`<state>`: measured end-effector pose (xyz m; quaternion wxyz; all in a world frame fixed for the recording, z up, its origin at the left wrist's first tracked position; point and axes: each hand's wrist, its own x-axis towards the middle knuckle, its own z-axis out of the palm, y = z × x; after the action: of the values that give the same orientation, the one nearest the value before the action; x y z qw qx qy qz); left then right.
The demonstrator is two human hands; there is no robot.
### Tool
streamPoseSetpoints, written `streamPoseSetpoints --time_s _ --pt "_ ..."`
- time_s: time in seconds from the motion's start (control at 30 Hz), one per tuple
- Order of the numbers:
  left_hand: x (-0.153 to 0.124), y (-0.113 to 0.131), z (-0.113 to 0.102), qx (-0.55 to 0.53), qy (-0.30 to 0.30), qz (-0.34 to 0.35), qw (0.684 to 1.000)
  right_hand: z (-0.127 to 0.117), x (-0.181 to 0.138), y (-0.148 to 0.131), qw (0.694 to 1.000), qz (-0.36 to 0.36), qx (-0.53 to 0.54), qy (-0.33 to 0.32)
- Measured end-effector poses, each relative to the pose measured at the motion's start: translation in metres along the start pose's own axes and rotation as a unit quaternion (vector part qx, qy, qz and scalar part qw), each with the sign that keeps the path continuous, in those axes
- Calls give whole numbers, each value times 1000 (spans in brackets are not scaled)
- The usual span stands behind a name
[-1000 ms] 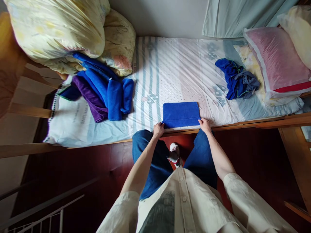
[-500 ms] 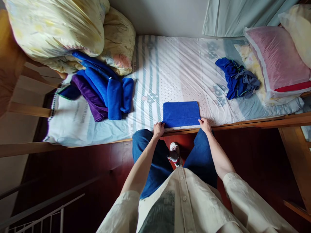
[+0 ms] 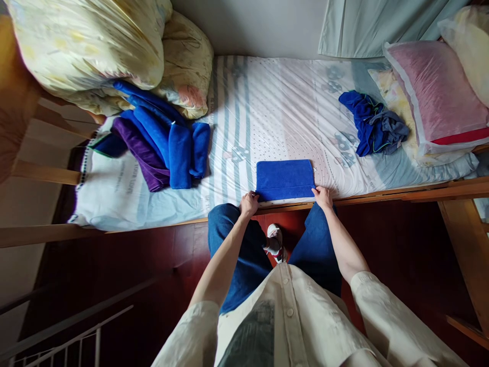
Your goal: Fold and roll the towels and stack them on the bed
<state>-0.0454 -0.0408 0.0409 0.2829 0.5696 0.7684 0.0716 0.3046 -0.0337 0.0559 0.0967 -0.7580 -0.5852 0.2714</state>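
Observation:
A folded blue towel (image 3: 284, 178) lies flat at the near edge of the striped mattress (image 3: 275, 112). My left hand (image 3: 249, 203) pinches its near left corner. My right hand (image 3: 323, 197) grips its near right corner. Both hands have their fingers curled on the cloth at the bed's wooden rail.
A stack of folded blue and purple towels (image 3: 160, 145) lies to the left, below yellow bedding (image 3: 103, 46). A crumpled blue and grey cloth (image 3: 372, 130) lies at the right beside a pink pillow (image 3: 439, 94). Dark red floor is under my feet.

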Motion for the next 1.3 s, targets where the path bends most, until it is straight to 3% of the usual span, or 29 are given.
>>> streamPoseSetpoints --time_s 0.17,0.3,0.47,0.63,0.87,1.3 --pt "-4 0 -4 0 20 20 1000 2 1 1 1000 2 7 8" --pt "-10 3 -8 14 52 117 992 3 0 3 998 -26 43 46" --pt "-15 4 -6 15 9 199 980 4 -5 2 990 -104 49 79" --pt "-13 -1 1 3 -17 200 980 5 -7 1 987 -145 47 56" --pt "-13 -2 5 17 -18 193 981 4 -6 1 992 -121 14 30" --pt "-19 6 3 20 -6 159 987 3 -9 1 990 -138 -11 -19"
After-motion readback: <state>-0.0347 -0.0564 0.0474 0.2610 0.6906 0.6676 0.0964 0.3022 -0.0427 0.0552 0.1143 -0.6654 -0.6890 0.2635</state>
